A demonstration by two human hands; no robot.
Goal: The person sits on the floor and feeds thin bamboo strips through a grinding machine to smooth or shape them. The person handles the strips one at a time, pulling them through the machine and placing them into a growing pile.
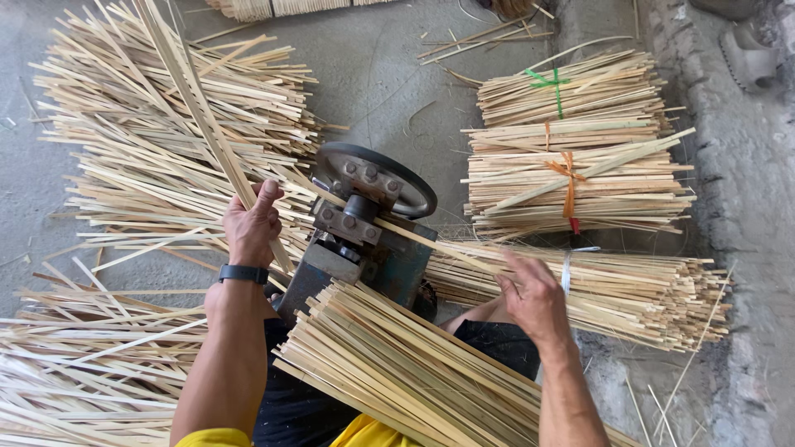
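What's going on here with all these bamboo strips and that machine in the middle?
A person sits at a small metal machine with a round wheel on top, surrounded by thin bamboo strips. The left hand grips a long strip that slants up and away beside the machine. The right hand rests on a strip coming out of the machine's other side. A loose bundle lies across the person's lap, tied bundles are stacked on the right, and a loose pile spreads over the floor on the left.

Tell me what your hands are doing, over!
Left hand gripping long bamboo strips. Right hand open on strip leaving small machine. Nothing blocking.
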